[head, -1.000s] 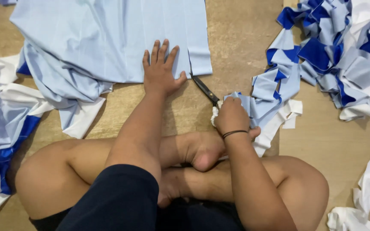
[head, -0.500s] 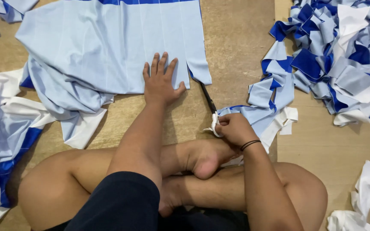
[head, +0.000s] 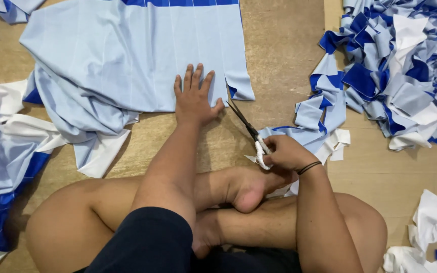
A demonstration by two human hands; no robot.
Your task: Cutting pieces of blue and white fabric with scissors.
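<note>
1 pair of scissors (head: 244,121), dark metal blades, long axis diagonal, tips pointing up-left toward the light blue fabric sheet (head: 142,55). Right hand (head: 284,153) is clenched around the white-wrapped handles. Left hand (head: 194,98) lies flat, fingers spread, pressing the sheet's lower edge against the wooden floor (head: 279,45). 1 heap of cut blue-and-white strips (head: 405,65) lies right

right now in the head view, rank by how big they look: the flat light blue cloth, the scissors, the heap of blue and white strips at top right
1. flat light blue cloth, largest
2. heap of blue and white strips, a little smaller; both run off frame, so that order is unsure
3. scissors, clearly smallest
</note>
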